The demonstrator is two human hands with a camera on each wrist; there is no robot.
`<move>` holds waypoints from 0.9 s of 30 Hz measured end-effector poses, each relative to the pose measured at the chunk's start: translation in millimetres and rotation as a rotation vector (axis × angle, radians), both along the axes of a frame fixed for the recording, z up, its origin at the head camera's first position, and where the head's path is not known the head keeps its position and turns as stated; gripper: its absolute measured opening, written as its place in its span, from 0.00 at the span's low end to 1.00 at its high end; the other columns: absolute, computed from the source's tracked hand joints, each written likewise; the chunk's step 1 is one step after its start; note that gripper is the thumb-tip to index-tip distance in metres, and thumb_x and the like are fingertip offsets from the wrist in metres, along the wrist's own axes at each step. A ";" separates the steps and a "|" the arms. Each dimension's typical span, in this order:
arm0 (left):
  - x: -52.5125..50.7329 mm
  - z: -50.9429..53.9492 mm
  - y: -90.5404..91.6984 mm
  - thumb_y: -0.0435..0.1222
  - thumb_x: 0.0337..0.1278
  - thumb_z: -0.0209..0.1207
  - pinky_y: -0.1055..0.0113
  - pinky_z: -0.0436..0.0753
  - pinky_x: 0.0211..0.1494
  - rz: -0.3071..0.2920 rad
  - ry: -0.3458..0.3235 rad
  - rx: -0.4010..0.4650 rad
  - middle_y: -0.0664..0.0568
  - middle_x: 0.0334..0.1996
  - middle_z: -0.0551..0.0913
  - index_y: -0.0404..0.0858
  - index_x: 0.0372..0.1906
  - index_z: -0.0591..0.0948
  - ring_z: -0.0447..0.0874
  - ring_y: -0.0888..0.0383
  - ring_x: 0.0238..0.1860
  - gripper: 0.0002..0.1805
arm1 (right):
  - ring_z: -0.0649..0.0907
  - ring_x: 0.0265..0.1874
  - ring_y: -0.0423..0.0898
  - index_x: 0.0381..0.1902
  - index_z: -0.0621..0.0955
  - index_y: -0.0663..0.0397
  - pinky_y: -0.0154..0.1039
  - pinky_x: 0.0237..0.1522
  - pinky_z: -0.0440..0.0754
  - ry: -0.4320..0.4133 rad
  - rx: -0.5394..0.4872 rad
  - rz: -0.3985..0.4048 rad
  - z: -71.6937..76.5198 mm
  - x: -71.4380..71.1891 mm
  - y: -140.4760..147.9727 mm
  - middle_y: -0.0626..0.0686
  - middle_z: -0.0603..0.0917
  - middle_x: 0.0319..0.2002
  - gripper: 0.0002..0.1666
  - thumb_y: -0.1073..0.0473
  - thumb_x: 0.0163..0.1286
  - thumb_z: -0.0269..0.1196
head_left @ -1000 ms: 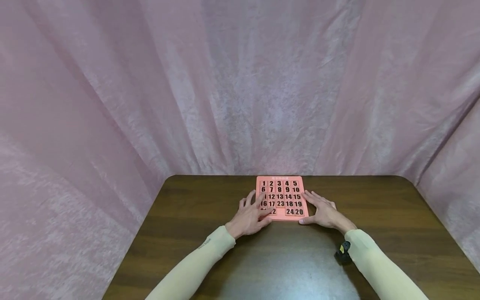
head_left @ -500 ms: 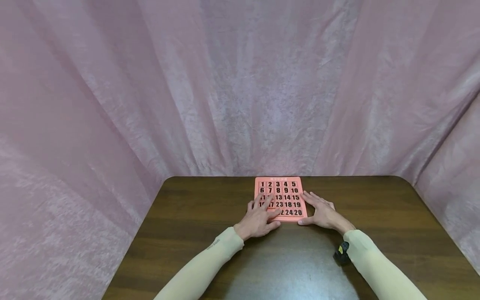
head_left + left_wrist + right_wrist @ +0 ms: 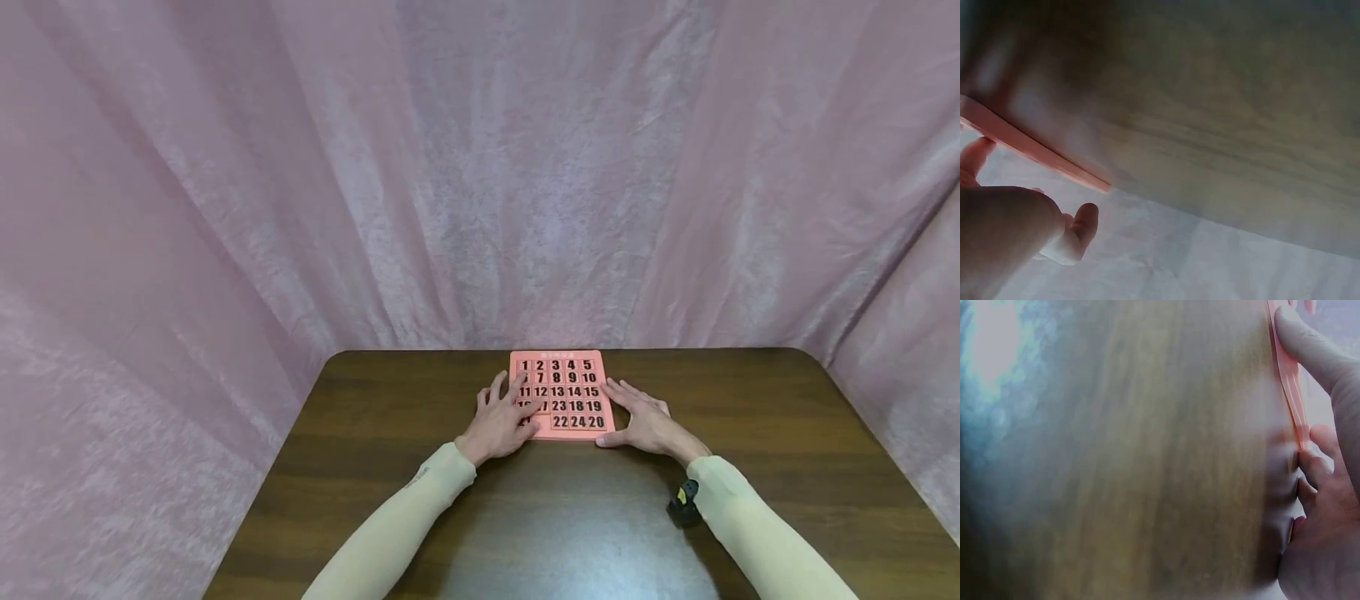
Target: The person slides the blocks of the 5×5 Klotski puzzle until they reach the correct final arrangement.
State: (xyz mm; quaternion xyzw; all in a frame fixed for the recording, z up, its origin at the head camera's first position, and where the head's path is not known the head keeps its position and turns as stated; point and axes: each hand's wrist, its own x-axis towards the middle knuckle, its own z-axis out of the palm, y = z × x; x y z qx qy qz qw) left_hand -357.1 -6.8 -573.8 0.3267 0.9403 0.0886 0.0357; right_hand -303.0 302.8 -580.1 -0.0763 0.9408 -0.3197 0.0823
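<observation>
A pink sliding number puzzle [image 3: 557, 355] lies flat near the table's far edge, full of numbered tiles. In its bottom row, tile 22 [image 3: 560, 422] sits beside tile 24, with a bare slot on its left. My left hand [image 3: 495, 425] spreads over the puzzle's left side; one fingertip reaches tile 17 [image 3: 543, 407], and the hand partly hides tiles 6, 16 and 21. Extended fingers of my right hand [image 3: 649, 423] touch the right edge, the thumb at the near right corner. Both wrist views catch only the puzzle's side [image 3: 1035, 150] beside each hand.
The dark wooden table [image 3: 390, 400] extends left, right and in front of the puzzle. A pink curtain [image 3: 480, 183] hangs close behind its far edge and along the sides. A small black device [image 3: 683, 503] is at the right wrist.
Tile 22 has slid one place to the right, so the bare slot is now on its left. My left hand went right with it, then back left. The right hand has stayed put.
</observation>
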 end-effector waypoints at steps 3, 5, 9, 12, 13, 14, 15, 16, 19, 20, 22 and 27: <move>2.8 1.6 1.6 0.55 0.84 0.53 0.30 0.66 0.77 -0.012 0.016 -0.001 0.44 0.91 0.51 0.59 0.80 0.76 0.47 0.32 0.89 0.27 | 0.54 0.88 0.69 0.88 0.59 0.54 0.76 0.74 0.52 -0.001 0.002 -0.005 0.2 -1.4 1.4 0.63 0.56 0.89 0.71 0.35 0.58 0.82; 4.6 2.4 1.5 0.56 0.84 0.53 0.30 0.66 0.77 -0.012 0.018 0.001 0.45 0.91 0.52 0.59 0.80 0.76 0.47 0.32 0.89 0.27 | 0.54 0.88 0.69 0.88 0.59 0.54 0.77 0.74 0.52 -0.005 0.001 -0.006 0.3 -1.6 1.3 0.63 0.56 0.89 0.71 0.35 0.58 0.82; 7.7 1.5 -0.9 0.55 0.84 0.52 0.28 0.65 0.77 -0.022 -0.001 0.024 0.42 0.90 0.53 0.56 0.79 0.77 0.47 0.29 0.88 0.27 | 0.54 0.88 0.70 0.88 0.59 0.54 0.77 0.73 0.54 -0.007 0.012 0.004 0.2 -0.7 -0.7 0.64 0.56 0.89 0.71 0.34 0.59 0.81; 10.4 1.1 -2.9 0.55 0.84 0.53 0.26 0.66 0.75 -0.032 -0.008 0.046 0.39 0.89 0.55 0.54 0.78 0.78 0.48 0.28 0.87 0.27 | 0.55 0.88 0.70 0.88 0.60 0.55 0.76 0.72 0.55 -0.001 0.017 0.008 0.5 -0.4 -2.4 0.64 0.57 0.89 0.70 0.35 0.59 0.81; 11.2 1.4 -3.2 0.55 0.84 0.53 0.26 0.66 0.75 -0.036 -0.006 0.047 0.39 0.89 0.56 0.54 0.78 0.78 0.48 0.28 0.87 0.27 | 0.55 0.88 0.70 0.88 0.60 0.55 0.76 0.72 0.55 0.002 0.018 0.008 0.7 -0.4 -2.4 0.64 0.57 0.88 0.70 0.35 0.58 0.82; 11.9 1.8 -3.3 0.55 0.84 0.53 0.26 0.66 0.75 -0.038 -0.005 0.041 0.40 0.89 0.56 0.55 0.78 0.78 0.48 0.28 0.87 0.27 | 0.55 0.88 0.70 0.88 0.60 0.55 0.76 0.72 0.55 0.003 0.015 0.006 1.0 -0.4 -2.4 0.64 0.57 0.88 0.70 0.35 0.58 0.82; 13.0 2.7 -3.4 0.56 0.84 0.52 0.26 0.66 0.75 -0.038 -0.005 0.034 0.40 0.89 0.56 0.56 0.78 0.78 0.48 0.29 0.87 0.27 | 0.55 0.88 0.70 0.88 0.60 0.55 0.76 0.72 0.55 0.003 0.011 0.004 1.3 -0.4 -2.3 0.64 0.57 0.88 0.70 0.36 0.58 0.82; 14.5 3.8 -3.5 0.57 0.84 0.52 0.26 0.66 0.76 -0.038 -0.006 0.027 0.41 0.89 0.56 0.56 0.78 0.78 0.48 0.29 0.87 0.28 | 0.55 0.88 0.70 0.88 0.60 0.55 0.76 0.73 0.54 0.003 0.008 0.003 1.5 -0.5 -2.3 0.64 0.57 0.88 0.70 0.36 0.58 0.82; 18.8 6.2 -3.7 0.59 0.83 0.53 0.29 0.65 0.78 -0.034 -0.005 -0.014 0.44 0.90 0.55 0.58 0.79 0.76 0.48 0.32 0.88 0.29 | 0.54 0.88 0.70 0.88 0.60 0.56 0.76 0.73 0.54 0.003 0.005 0.000 1.6 -0.8 -2.0 0.64 0.57 0.88 0.70 0.36 0.58 0.82; 20.7 7.1 -3.9 0.59 0.82 0.53 0.29 0.65 0.79 -0.030 -0.010 -0.025 0.45 0.90 0.54 0.59 0.80 0.76 0.48 0.32 0.89 0.29 | 0.54 0.88 0.70 0.88 0.60 0.56 0.76 0.73 0.54 0.002 0.005 0.001 1.5 -0.8 -2.0 0.64 0.57 0.88 0.70 0.36 0.58 0.82; 24.2 7.5 -4.7 0.59 0.81 0.55 0.30 0.65 0.79 -0.024 -0.013 -0.042 0.46 0.90 0.54 0.60 0.80 0.75 0.48 0.33 0.89 0.29 | 0.55 0.88 0.70 0.88 0.60 0.55 0.76 0.73 0.54 0.001 0.009 0.004 1.0 -0.7 -2.1 0.64 0.57 0.88 0.70 0.35 0.58 0.82; 28.5 6.3 -9.1 0.59 0.81 0.56 0.30 0.66 0.78 -0.042 -0.028 -0.048 0.46 0.91 0.54 0.61 0.80 0.74 0.48 0.34 0.89 0.30 | 0.55 0.88 0.69 0.88 0.60 0.55 0.76 0.73 0.55 0.008 0.013 0.006 -0.4 -0.1 -2.4 0.64 0.57 0.88 0.70 0.35 0.58 0.82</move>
